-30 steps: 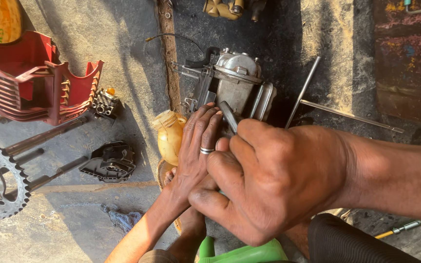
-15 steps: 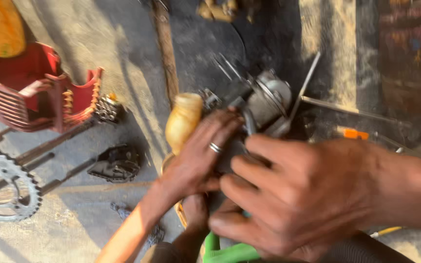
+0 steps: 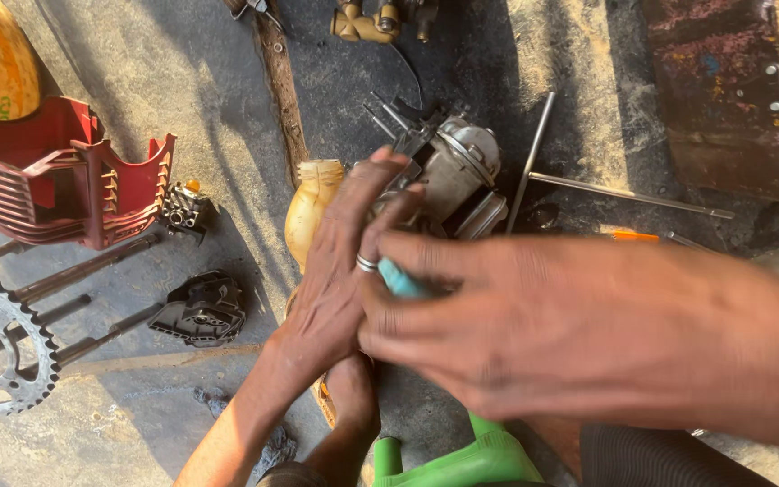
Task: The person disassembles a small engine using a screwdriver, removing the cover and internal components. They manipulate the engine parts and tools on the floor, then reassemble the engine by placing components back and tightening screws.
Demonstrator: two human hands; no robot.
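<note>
Two hands crowd the middle of the scene, right over a grey metal engine part (image 3: pixel 462 176) that sits on the dark floor (image 3: pixel 543 54) toward the far side. Left hand (image 3: pixel 340 271), ring on one finger, lies flat with fingers spread and stretched onto the near-left side of the engine part, touching it, nothing closed in its grip. Right hand (image 3: pixel 534 329) comes in from the right, blurred, fingers curled narrow around a small teal handle (image 3: pixel 398 280) that pokes out just beside the ringed finger; what tool it belongs to is hidden. Just left of the engine part stands a yellowish plastic bottle (image 3: pixel 308 212), touching the left hand's edge. Thin steel rods (image 3: pixel 579 185) lie crossed on the floor to the right. Over on the left: a red plastic cover (image 3: pixel 74 185), a toothed sprocket (image 3: pixel 2 347) near the left edge, and a black casting (image 3: pixel 200 311) between them and the hands. A green plastic piece (image 3: pixel 462 460) shows at the near edge.
</note>
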